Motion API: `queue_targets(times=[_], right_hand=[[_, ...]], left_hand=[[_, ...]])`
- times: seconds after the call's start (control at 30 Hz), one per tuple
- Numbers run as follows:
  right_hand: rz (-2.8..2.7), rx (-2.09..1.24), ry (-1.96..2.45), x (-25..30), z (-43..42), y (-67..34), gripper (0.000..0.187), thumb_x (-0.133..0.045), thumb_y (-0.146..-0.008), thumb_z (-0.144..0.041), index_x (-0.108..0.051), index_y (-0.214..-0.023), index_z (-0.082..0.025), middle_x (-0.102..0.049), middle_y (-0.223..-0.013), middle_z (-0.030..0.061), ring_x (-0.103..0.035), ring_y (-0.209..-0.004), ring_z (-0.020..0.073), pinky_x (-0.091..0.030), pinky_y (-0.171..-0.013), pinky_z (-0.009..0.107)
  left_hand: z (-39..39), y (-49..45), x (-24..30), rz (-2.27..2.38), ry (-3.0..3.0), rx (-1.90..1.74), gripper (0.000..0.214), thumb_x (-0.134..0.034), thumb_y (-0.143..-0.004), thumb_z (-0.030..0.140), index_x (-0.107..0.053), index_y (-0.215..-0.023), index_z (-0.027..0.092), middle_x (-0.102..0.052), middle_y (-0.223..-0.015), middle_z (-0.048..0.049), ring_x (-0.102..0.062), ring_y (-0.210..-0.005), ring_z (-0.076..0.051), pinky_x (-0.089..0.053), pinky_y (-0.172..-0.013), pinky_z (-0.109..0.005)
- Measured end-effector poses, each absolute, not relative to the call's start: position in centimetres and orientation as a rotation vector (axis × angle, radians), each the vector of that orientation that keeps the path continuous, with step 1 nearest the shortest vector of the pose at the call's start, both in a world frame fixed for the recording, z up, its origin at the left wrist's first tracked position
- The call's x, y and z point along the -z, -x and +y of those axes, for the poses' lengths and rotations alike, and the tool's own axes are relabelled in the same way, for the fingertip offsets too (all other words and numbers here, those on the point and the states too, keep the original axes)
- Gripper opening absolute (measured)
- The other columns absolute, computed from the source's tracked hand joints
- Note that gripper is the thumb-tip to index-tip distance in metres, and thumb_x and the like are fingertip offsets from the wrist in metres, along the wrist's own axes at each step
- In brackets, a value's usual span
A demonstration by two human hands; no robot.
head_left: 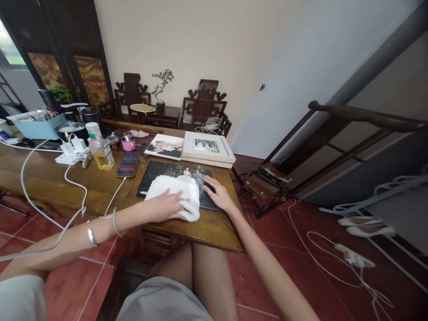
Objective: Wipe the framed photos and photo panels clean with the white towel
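Note:
On the wooden table lies a dark photo album (154,168) with a couple in formal dress on its cover. A fluffy white cloth (160,185) covers much of its left and middle part. My left hand (169,206) presses down on the cloth, its fingers bent into the folds. My right hand (216,192) rests with fingers spread on the album's right side, holding nothing. Part of the cover is hidden by the cloth and hands.
Behind the album lie a white photo book (165,154) and a framed photo (225,151). Leftward are a phone (127,165) on a cable, a bottle (100,151), a pink cup (128,143) and a power strip (68,157). A wooden chair (284,151) stands right.

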State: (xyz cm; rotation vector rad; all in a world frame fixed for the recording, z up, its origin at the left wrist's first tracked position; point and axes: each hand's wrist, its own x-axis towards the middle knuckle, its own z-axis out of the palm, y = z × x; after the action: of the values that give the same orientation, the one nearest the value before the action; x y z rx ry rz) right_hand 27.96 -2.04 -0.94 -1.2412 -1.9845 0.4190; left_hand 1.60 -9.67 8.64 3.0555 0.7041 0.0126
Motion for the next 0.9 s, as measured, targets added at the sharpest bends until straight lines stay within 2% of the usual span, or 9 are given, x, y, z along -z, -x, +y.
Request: queue_targets(times=[0.13,0.23,0.33,0.47,0.7,0.8,0.9], right_hand=[[-1.979,-0.428,1.245,0.8,-2.1,-28.0,0.041,-0.050,-0.087,-0.040,-0.060,-0.123,-0.024,-0.056,-0.134,0.0066,-0.045,-0.130,0.0244,-0.031,-0.111,0.048],[-1.969,-0.439,1.250,0.8,-2.1,-28.0,0.040,-0.051,-0.087,-0.041,-0.060,-0.123,-0.027,-0.056,-0.134,0.0048,-0.045,-0.130,0.0244,-0.030,-0.112,0.049],[-1.972,-0.443,1.251,0.7,-2.2,-28.1,0.041,-0.051,-0.087,-0.042,-0.060,-0.123,-0.026,-0.055,-0.134,0.0051,-0.045,-0.129,0.0243,-0.030,-0.112,0.049],[-1.978,-0.443,1.250,0.7,-2.2,-28.1,0.041,-0.050,-0.087,-0.042,-0.060,-0.123,-0.025,-0.055,-0.134,0.0063,-0.044,-0.130,0.0243,-0.030,-0.112,0.048],[-1.980,-0.451,1.214,0.9,-1.9,-28.1,0.044,-0.048,-0.087,-0.044,-0.060,-0.124,-0.023,-0.055,-0.135,0.0069,-0.044,-0.131,0.0248,-0.031,-0.111,0.048],[-1.947,-0.482,1.216,0.8,-2.0,-28.1,0.044,-0.049,-0.086,-0.048,-0.061,-0.122,-0.025,-0.055,-0.134,0.0057,-0.044,-0.131,0.0250,-0.029,-0.112,0.048],[-1.815,-0.604,1.269,0.5,-2.1,-28.1,0.048,-0.046,-0.087,-0.053,-0.060,-0.123,-0.024,-0.055,-0.135,0.0067,-0.044,-0.130,0.0253,-0.028,-0.112,0.048]], left_hand=[[-4.8,-2.3,-8.1,0.814,-2.996,-0.017,0.028,-0.042,-0.097,0.035,-0.058,-0.118,0.027,-0.053,-0.131,-0.0075,-0.043,-0.125,-0.025,-0.038,-0.098,-0.041],[-0.4,-3.4,-7.4,1.014,-2.937,-0.019,0.030,-0.044,-0.096,0.032,-0.056,-0.122,0.024,-0.049,-0.135,-0.0098,-0.036,-0.129,-0.028,-0.033,-0.101,-0.048],[1.7,-4.5,-7.1,1.091,-2.929,-0.042,0.029,-0.045,-0.096,0.029,-0.057,-0.121,0.024,-0.040,-0.144,-0.0080,-0.026,-0.135,-0.029,-0.026,-0.104,-0.056],[-0.3,-5.2,-7.2,0.995,-2.978,-0.028,0.028,-0.045,-0.096,0.029,-0.058,-0.120,0.025,-0.040,-0.144,-0.0081,-0.026,-0.135,-0.029,-0.026,-0.103,-0.059],[-8.9,-4.3,-7.5,0.700,-3.114,-0.030,0.027,-0.051,-0.092,0.035,-0.063,-0.113,0.022,-0.051,-0.136,-0.0084,-0.039,-0.130,-0.032,-0.039,-0.098,-0.050],[-8.4,-3.9,-8.0,0.696,-3.061,-0.022,0.028,-0.049,-0.094,0.036,-0.062,-0.115,0.023,-0.052,-0.136,-0.0072,-0.040,-0.130,-0.029,-0.039,-0.099,-0.046],[-5.3,-4.2,-8.3,0.785,-2.970,0.000,0.028,-0.046,-0.096,0.035,-0.060,-0.118,0.025,-0.048,-0.139,-0.0065,-0.035,-0.134,-0.027,-0.034,-0.103,-0.049]])
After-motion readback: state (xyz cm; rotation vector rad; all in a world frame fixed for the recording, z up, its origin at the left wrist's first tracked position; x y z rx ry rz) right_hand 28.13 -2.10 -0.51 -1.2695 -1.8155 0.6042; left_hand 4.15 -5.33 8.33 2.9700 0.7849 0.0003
